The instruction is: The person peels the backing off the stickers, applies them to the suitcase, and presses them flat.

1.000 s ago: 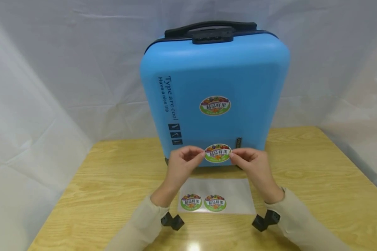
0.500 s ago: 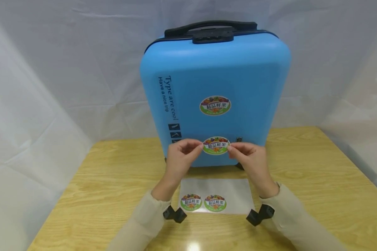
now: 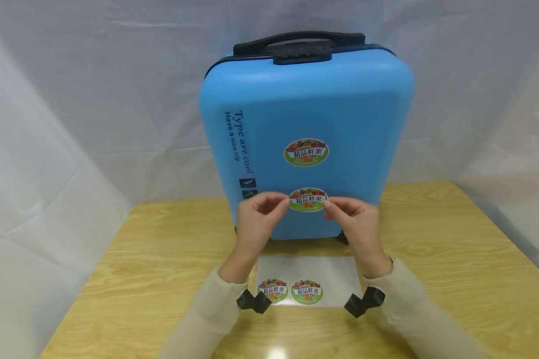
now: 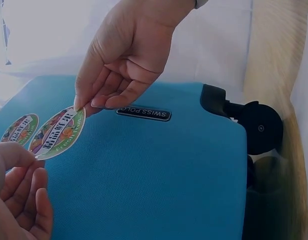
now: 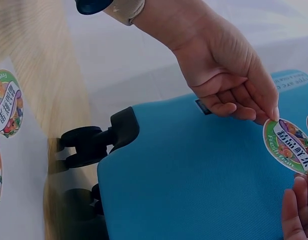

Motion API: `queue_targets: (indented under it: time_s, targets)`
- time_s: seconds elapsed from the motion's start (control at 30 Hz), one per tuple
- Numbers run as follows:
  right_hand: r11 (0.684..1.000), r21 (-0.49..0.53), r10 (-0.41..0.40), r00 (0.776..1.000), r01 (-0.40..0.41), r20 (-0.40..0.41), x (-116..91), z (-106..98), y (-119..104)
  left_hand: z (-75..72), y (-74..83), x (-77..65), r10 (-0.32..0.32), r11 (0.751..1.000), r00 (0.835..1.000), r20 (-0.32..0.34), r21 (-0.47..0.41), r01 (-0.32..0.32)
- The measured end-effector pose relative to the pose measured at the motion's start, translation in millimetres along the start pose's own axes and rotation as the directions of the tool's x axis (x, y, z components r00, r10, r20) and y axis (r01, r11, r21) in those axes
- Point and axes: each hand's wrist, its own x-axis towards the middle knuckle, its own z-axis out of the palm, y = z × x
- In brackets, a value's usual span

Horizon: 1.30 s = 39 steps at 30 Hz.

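An oval fruit sticker [image 3: 308, 200] is stretched level between both hands, in front of the lower part of a blue suitcase [image 3: 350, 119]. My left hand [image 3: 257, 219] pinches its left end between thumb and index finger. On the opposite end, my right hand [image 3: 357, 224] pinches in the same way. Both wrist views show the held sticker [image 4: 58, 132] at the fingertips; whether it touches the shell I cannot tell. A matching sticker [image 3: 306, 152] is stuck on the suitcase just above. Below, a white backing sheet [image 3: 337, 274] bears two more stickers [image 3: 307, 292].
The suitcase stands upright on a wooden table [image 3: 170, 249], its black handle [image 3: 301, 37] on top and wheels [image 5: 86, 145] at the bottom. Printed text [image 3: 240, 142] runs down its left side. White cloth [image 3: 117, 99] hangs behind and at both sides.
Both hands have moved up along the suitcase, carrying the pinched sticker closer to the one stuck above. The backing sheet stays on the table.
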Motion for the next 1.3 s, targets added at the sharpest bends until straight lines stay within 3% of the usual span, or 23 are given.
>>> queue_targets:
  time_s: [0.8,1.3]
  targets:
    - [0.994,0.108,0.000,0.998,0.006,-0.056,9,8,-1,3.6,4.2,5.6,0.029,0.999,0.997,-0.065,0.022,-0.028]
    - [0.997,0.077,0.011,0.998,-0.006,-0.062,10,12,-4,3.6,7.1,6.4,0.052,0.998,0.995,-0.088,0.046,-0.048]
